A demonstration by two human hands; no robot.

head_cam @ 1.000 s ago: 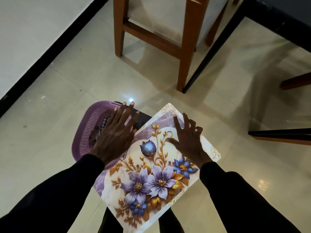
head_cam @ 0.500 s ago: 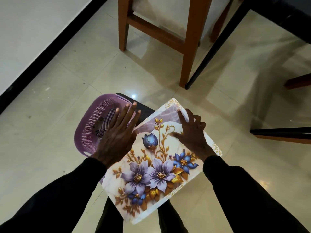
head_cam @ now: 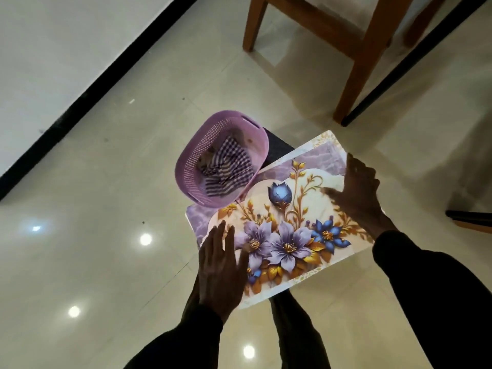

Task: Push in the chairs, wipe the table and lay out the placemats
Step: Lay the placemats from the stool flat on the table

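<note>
Left hand (head_cam: 218, 265) moved off the basket (head_cam: 186, 166) side to the top placemat's (head_cam: 287, 235) near-left edge; right hand (head_cam: 359, 193) slid out to its far-right edge.
Left fingers straight, flat on the mat, not gripping. Right thumb lies on top; can't tell if fingers hook the edge, too blurred. Mat sits on a second mat over a dark stool (head_cam: 279, 147), overhanging its near edge; basket with checked cloth (head_cam: 226, 169) at the stool's far-left. Reads as setup to lift 1 mat. Table not in view, so wipe status unknown.
</note>
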